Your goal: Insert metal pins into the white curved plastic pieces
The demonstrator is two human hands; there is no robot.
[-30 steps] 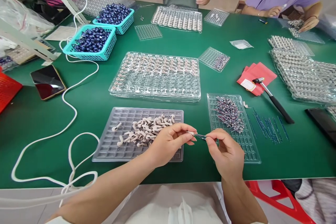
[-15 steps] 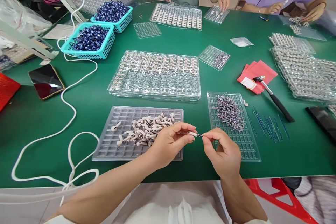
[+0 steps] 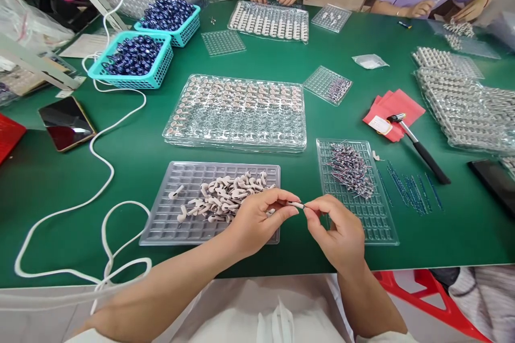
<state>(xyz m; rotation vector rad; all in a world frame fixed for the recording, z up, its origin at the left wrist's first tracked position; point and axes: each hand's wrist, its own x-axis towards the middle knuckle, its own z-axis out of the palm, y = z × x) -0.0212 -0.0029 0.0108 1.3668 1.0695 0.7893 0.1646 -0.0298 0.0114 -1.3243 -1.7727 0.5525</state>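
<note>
My left hand [image 3: 257, 220] pinches a small white ceramic piece [image 3: 296, 204] between thumb and fingers, just above the green table's near edge. My right hand [image 3: 338, 230] meets it fingertip to fingertip, pinching a thin wire part that is almost wholly hidden inside the white piece. Under my left hand lies a clear grid tray [image 3: 177, 225] with a heap of white ceramic pieces [image 3: 229, 198]. To the right stands a second clear tray [image 3: 374, 220] bearing a pile of thin wire components [image 3: 350, 169].
A large stack of filled clear trays [image 3: 237, 112] sits mid-table. Two teal baskets of blue parts [image 3: 134, 59], a phone [image 3: 64, 123] and a white cord [image 3: 100, 161] lie left. A hammer [image 3: 418, 147] rests on red paper [image 3: 396, 107]. Two other people work across the table.
My right hand has moved left toward my left hand, pushing the thin wire into the white piece until it is nearly hidden. The person opposite brought both hands down onto a tray.
</note>
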